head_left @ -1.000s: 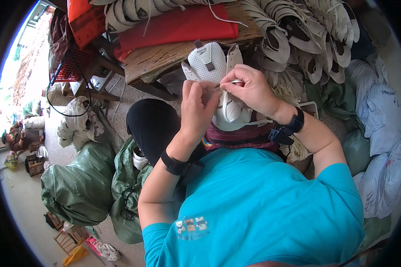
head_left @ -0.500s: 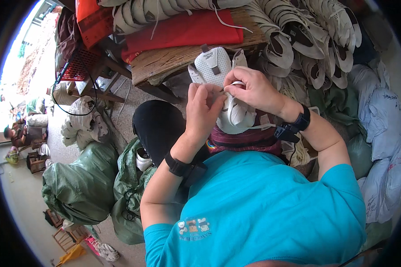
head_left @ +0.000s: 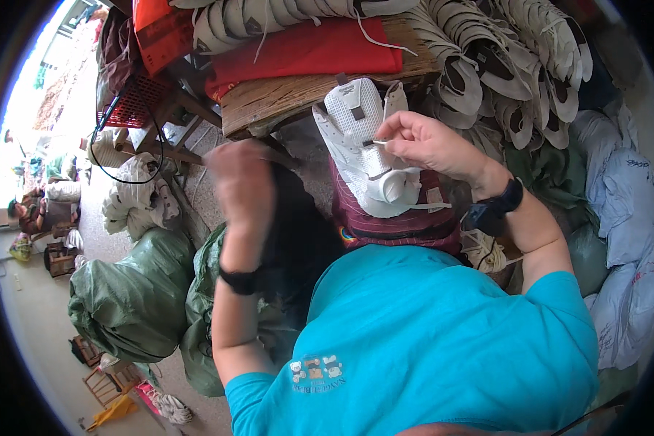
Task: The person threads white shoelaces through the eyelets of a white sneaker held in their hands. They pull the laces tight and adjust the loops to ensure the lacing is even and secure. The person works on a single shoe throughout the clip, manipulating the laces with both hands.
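A white shoe upper (head_left: pixel 374 168), its perforated tongue (head_left: pixel 354 98) standing up, rests on a maroon striped cloth bundle (head_left: pixel 392 229) in front of me. My right hand (head_left: pixel 429 145) is beside the upper's eyelet edge, thumb and forefinger pinched on a thin white shoelace (head_left: pixel 379 142). A loose light strip trails from the rounded toe toward the right. Out to the left, over my dark trouser leg (head_left: pixel 298 218), my left hand (head_left: pixel 238 182) is smeared by motion. Its fingers cannot be made out, nor whether it holds anything.
Beyond the upper stands a wooden bench (head_left: pixel 269 102) with red cloth (head_left: pixel 312 54) and a row of shoe uppers. Stacked uppers (head_left: pixel 479 65) fill the far right. Green sacks (head_left: pixel 134 298) lie at left, white sacks (head_left: pixel 628 196) at right. A red basket (head_left: pixel 139 102) sits far left.
My left hand has swung away from the upper to the left. My right hand has shifted slightly right and down, still pinching the lace. More of the upper now shows.
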A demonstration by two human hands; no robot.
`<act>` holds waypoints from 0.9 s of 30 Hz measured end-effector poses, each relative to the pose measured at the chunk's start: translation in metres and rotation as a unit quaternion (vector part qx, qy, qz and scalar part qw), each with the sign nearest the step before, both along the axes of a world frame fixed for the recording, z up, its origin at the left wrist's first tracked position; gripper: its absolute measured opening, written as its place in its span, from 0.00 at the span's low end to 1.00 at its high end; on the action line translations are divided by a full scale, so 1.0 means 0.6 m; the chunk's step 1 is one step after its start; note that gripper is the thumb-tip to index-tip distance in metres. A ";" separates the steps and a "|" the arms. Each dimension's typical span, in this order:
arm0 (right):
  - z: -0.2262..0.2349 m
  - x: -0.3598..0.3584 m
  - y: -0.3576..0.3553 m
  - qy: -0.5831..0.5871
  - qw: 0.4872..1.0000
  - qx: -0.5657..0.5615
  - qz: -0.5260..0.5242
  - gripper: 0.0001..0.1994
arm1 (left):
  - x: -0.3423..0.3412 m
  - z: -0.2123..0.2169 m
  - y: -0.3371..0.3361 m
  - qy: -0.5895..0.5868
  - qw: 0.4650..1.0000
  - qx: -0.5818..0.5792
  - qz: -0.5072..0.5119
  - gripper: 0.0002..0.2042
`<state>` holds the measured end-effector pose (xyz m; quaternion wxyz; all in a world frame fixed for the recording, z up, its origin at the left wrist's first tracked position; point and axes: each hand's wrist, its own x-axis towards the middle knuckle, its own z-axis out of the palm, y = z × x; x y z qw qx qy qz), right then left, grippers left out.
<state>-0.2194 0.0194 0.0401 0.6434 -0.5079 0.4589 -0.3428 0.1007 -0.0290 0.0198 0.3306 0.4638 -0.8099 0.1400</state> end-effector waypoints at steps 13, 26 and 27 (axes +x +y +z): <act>0.049 -0.002 -0.023 -0.044 0.999 -0.018 -0.028 0.09 | 0.002 -0.011 0.044 0.301 0.910 0.268 -0.098 0.06; 0.042 -0.035 0.001 -0.133 0.984 0.101 -0.067 0.11 | -0.126 0.015 0.007 0.043 0.955 0.143 -0.256 0.08; 0.042 -0.035 0.002 -0.136 0.983 0.108 -0.060 0.11 | -0.114 0.014 0.010 0.037 0.959 0.141 -0.242 0.07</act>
